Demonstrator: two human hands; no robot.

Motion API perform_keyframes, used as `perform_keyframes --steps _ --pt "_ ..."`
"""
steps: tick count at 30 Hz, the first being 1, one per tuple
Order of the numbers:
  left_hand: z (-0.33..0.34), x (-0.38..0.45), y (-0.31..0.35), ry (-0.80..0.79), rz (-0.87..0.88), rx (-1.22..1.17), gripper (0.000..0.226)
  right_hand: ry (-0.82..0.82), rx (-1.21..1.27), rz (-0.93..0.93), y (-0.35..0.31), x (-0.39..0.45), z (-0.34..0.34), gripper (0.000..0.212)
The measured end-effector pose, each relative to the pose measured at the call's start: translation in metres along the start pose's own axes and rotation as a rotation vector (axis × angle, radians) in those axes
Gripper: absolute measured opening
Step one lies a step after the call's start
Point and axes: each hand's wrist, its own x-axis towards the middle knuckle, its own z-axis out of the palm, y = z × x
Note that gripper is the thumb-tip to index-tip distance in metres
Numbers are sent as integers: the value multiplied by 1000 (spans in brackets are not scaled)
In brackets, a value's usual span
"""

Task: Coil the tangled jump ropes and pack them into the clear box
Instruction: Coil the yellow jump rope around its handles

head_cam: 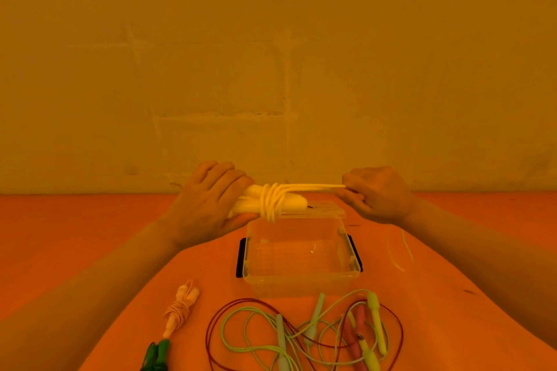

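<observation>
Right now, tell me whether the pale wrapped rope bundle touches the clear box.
Apart. The head view shows the left hand holding the pale wrapped rope bundle raised above the clear box; the right hand pulls its strand taut.

You see everything through a heavy amber-orange cast — true colours are hard to judge. The light is dim and even, with no source in view and only faint shadows. The wall (271, 54) looks flat and murky, its block joints barely readable. A few small glints sit on the clear box (301, 256), whose walls nearly melt into the table (75, 220). Focus is soft overall. The wide-angle lens stretches your forearms toward the lower corners, and the tangled ropes (304, 331) at the bottom edge look slightly smeared.
</observation>
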Motion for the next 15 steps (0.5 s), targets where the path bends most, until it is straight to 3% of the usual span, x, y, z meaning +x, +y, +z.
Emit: perform_keyframes --steps 4,12,15 --pt "0 2 1 25 -61 -25 48 -83 -8 93 -9 -2 10 58" --pt "-4 8 12 9 29 -101 49 -261 35 214 -15 10 27 66" --pt "-2 10 19 -15 94 -123 50 -167 -95 165 -9 25 29 69"
